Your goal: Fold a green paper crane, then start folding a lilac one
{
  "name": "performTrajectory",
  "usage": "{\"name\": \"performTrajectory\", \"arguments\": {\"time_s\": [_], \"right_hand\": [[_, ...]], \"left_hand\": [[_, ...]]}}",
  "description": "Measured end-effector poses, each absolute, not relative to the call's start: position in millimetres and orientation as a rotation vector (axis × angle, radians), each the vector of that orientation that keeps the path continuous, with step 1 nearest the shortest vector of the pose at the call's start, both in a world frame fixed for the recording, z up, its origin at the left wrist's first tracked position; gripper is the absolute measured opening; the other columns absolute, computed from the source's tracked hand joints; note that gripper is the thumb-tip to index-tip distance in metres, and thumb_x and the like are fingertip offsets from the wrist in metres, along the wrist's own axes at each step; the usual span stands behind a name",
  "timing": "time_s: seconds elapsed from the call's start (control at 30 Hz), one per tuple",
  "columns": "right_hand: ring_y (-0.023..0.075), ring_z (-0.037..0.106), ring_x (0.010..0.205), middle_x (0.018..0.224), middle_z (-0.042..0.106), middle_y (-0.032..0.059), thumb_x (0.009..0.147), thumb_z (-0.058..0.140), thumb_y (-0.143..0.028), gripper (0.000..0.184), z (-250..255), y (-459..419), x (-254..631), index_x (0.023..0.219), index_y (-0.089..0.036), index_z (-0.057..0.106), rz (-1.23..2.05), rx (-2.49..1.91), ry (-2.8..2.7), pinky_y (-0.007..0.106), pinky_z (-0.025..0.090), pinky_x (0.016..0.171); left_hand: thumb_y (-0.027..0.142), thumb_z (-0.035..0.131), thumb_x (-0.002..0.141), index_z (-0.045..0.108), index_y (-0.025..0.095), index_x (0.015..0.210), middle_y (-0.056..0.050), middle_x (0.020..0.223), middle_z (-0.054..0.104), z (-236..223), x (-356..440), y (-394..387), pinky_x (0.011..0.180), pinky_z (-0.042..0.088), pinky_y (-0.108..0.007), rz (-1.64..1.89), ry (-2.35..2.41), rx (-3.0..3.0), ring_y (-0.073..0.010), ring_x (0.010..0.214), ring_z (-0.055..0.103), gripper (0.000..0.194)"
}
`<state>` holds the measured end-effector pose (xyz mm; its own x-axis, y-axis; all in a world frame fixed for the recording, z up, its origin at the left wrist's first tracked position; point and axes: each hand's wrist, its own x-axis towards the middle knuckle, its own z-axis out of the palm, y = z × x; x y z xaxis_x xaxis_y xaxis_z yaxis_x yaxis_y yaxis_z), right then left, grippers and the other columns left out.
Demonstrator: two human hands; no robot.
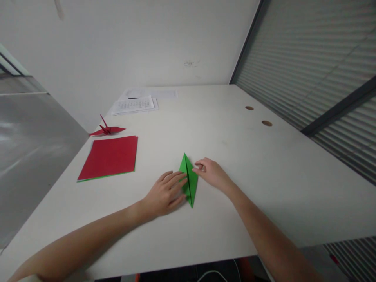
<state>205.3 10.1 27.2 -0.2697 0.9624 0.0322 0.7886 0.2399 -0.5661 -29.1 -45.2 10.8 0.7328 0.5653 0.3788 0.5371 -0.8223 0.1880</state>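
Observation:
A green paper [192, 181], folded into a long diamond with a seam down its middle, lies on the white table in front of me. My left hand [168, 192] rests flat over its left side, fingers spread, covering part of the left edge. At the right edge, my right hand [212, 172] has curled fingers, with thumb and forefinger close together in a loose pinch at the paper's upper right side. How firmly they grip the paper is hard to see.
To the left lies a stack of red sheets [110, 157] with a green edge beneath. Behind it stands a red paper crane [107, 130]. Printed papers [135, 104] lie at the back left. Two round holes [266, 123] pierce the table near the blinds [311, 58] on the right.

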Motion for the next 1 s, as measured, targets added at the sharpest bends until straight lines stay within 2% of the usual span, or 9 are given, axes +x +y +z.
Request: {"name": "performTrajectory", "arguments": {"time_s": [0.13, 0.33, 0.63, 0.8, 1.0], "right_hand": [[0.0156, 0.060, 0.077, 0.092, 0.063, 0.0061, 0.082, 0.069, -0.024, 0.025, 18.0, 10.8, 201.2, 0.106, -0.016, 0.067, 0.565, -1.578, -2.208, 0.027, 0.045, 0.071], [0.0149, 0.060, 0.078, 0.085, 0.063, 0.0034, 0.085, 0.066, -0.017, 0.004, 15.2, 10.3, 200.5, 0.086, -0.019, 0.069, 0.556, -1.502, -2.361, 0.026, 0.043, 0.073], [0.0135, 0.060, 0.071, 0.084, 0.064, 0.0042, 0.088, 0.059, -0.016, 0.016, 24.4, 5.2, 197.5, 0.076, -0.017, 0.069, 0.544, -1.569, -2.422, 0.025, 0.040, 0.068], [0.0140, 0.061, 0.076, 0.087, 0.065, 0.0033, 0.085, 0.065, -0.020, 0.004, 23.2, 6.4, 199.9, 0.086, -0.019, 0.068, 0.537, -1.556, -2.406, 0.025, 0.041, 0.070], [0.0158, 0.061, 0.082, 0.091, 0.065, 0.0040, 0.085, 0.067, -0.020, 0.012, 20.3, 9.8, 201.2, 0.097, -0.019, 0.066, 0.465, -1.576, -2.360, 0.027, 0.043, 0.075]], "left_hand": [[0.040, 0.046, 0.097, 0.054, 0.012, 0.131, -0.016, 0.140, 0.054, 8.2, -29.6, -37.9, 0.113, 0.036, -0.053, 0.517, 0.956, 2.873, -0.0285, 0.131, 0.050, 0.045], [0.045, 0.043, 0.098, 0.051, 0.011, 0.135, -0.017, 0.144, 0.049, 5.9, -29.1, -37.3, 0.115, 0.032, -0.054, 0.386, 0.965, 2.850, -0.0287, 0.135, 0.046, 0.051], [0.048, 0.044, 0.097, 0.045, 0.013, 0.141, -0.015, 0.148, 0.044, 10.8, -29.1, -38.8, 0.116, 0.025, -0.057, 0.309, 0.985, 2.813, -0.0295, 0.138, 0.041, 0.056], [0.046, 0.045, 0.096, 0.042, 0.013, 0.142, -0.016, 0.148, 0.044, 9.6, -30.6, -38.6, 0.114, 0.029, -0.056, 0.328, 0.969, 2.810, -0.0297, 0.138, 0.041, 0.057], [0.041, 0.051, 0.093, 0.053, 0.018, 0.134, -0.014, 0.142, 0.051, 6.8, -32.3, -40.6, 0.113, 0.031, -0.054, 0.583, 1.065, 2.846, -0.0299, 0.132, 0.046, 0.046]]}}
